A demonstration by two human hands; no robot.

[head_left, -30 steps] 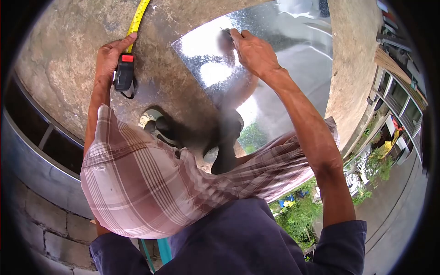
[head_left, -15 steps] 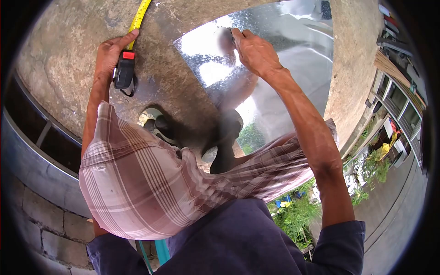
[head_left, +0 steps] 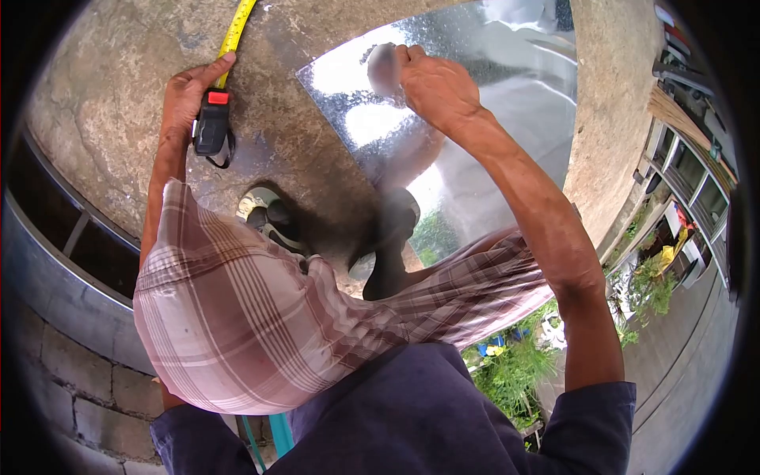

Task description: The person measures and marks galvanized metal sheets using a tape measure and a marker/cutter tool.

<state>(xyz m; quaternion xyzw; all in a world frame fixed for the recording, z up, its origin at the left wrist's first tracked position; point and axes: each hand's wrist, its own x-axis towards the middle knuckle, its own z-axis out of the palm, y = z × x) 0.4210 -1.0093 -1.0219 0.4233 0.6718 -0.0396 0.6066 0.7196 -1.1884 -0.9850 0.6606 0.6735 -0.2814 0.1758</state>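
A tape measure (head_left: 211,125) with a black case and red button lies beside my left wrist, its yellow blade (head_left: 236,33) drawn out toward the top edge. My left hand (head_left: 190,89) grips it, the thumb laid across the blade just above the case. On the right, a shiny sheet of metal (head_left: 507,119) rests on the concrete floor. Over its upper left part my right hand (head_left: 437,85) is closed, fingers bent and pinched together. Whatever those fingers hold is hidden. A blurred reflection of the hand shows in the sheet.
My shoes (head_left: 273,215) stand on the stained concrete floor (head_left: 119,119), close to the sheet's lower left edge. At the left runs a metal-edged frame (head_left: 79,229) beside a block wall (head_left: 79,364). Green plants (head_left: 514,376) and stacked materials (head_left: 689,119) line the right side.
My right hand has moved slightly up and left over the metal sheet, its elbow swinging a little right. My left hand and the tape measure have barely shifted.
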